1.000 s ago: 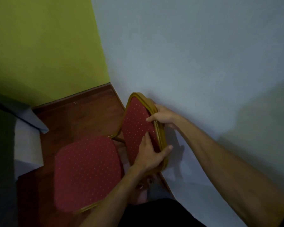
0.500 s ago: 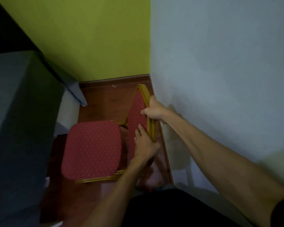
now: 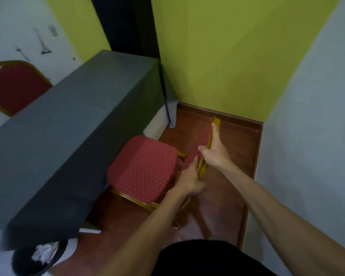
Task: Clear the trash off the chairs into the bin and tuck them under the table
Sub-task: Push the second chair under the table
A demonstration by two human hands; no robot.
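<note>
A red dotted chair [image 3: 143, 168] with a gold frame stands on the wooden floor, its seat's left edge tucked under the grey-covered table [image 3: 68, 136]. Nothing lies on the seat. My right hand [image 3: 215, 154] grips the gold top rail of the chair's backrest, seen edge-on. My left hand [image 3: 189, 180] holds the same backrest lower down, fingers on the red padding. A black bin [image 3: 36, 259] with white crumpled trash inside sits at the bottom left, partly hidden by the table.
A second red chair [image 3: 14, 86] stands beyond the table at the far left. A green wall [image 3: 217, 56] and a pale wall [image 3: 311, 126] meet in the corner right of the chair. A strip of wooden floor [image 3: 231, 186] lies between chair and wall.
The chair has moved left, away from the pale wall, and its seat now reaches under the table. Both hands stayed on the backrest. My view swung left, bringing the table and bin into sight.
</note>
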